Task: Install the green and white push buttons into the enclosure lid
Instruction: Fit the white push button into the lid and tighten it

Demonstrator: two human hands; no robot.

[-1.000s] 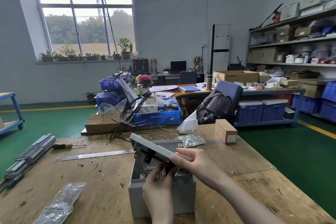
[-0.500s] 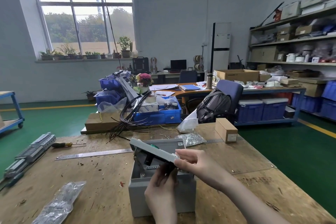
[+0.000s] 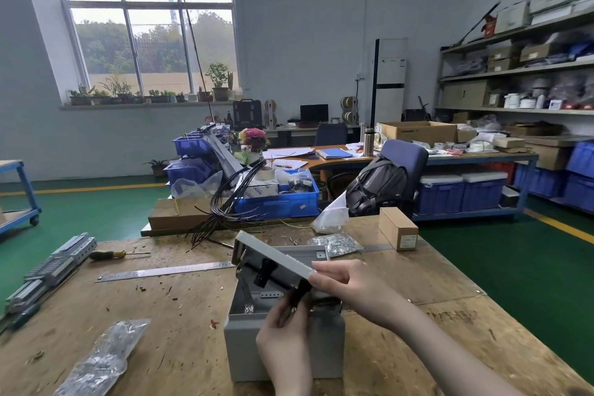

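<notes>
A grey enclosure box (image 3: 283, 347) stands open on the wooden workbench. Its grey lid (image 3: 273, 255) is held tilted above the box, underside towards me. My right hand (image 3: 340, 283) grips the lid's near right edge. A black button body (image 3: 265, 272) sticks out of the lid's underside near the middle. My left hand (image 3: 286, 337) reaches up from below, and its fingers pinch a second black button part (image 3: 299, 294) under the lid's right end. The buttons' coloured faces are hidden on the lid's far side.
A steel ruler (image 3: 167, 271) and a screwdriver (image 3: 112, 255) lie to the left, with metal rails (image 3: 51, 267) beyond. A plastic bag (image 3: 103, 357) sits front left. A bag of screws (image 3: 336, 243) and a small cardboard box (image 3: 398, 231) lie behind the enclosure. Black wires (image 3: 231, 202) hang over the bench's back edge.
The lid stays tilted over the box in my right hand, with only slight shifts. My left hand's fingers have worked higher on the black part under the lid's right end.
</notes>
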